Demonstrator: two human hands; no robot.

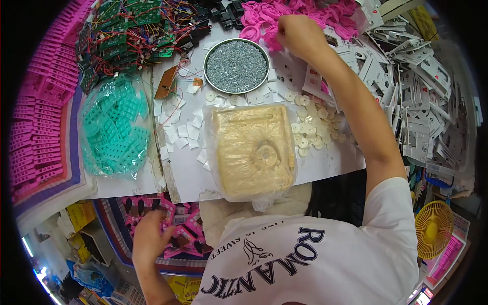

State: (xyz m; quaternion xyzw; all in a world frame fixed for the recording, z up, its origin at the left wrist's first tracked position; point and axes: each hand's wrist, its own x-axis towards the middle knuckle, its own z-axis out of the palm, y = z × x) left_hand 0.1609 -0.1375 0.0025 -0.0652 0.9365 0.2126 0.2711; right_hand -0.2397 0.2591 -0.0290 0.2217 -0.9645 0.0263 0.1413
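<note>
Fingers of the right hand [303, 36] bend down at the pink loops [335, 15], at the counter's [185, 175] far side; whether they pinch one, I cannot tell. Easing one loop free sideways should avoid tangles. The left hand [150, 236], over pink casings [190, 231], hides its grip; contact is unclear.

Rings [262, 14] are pink, metal bits [237, 66] silvery, bagged pads [116, 127] turquoise (leaning green).
</note>
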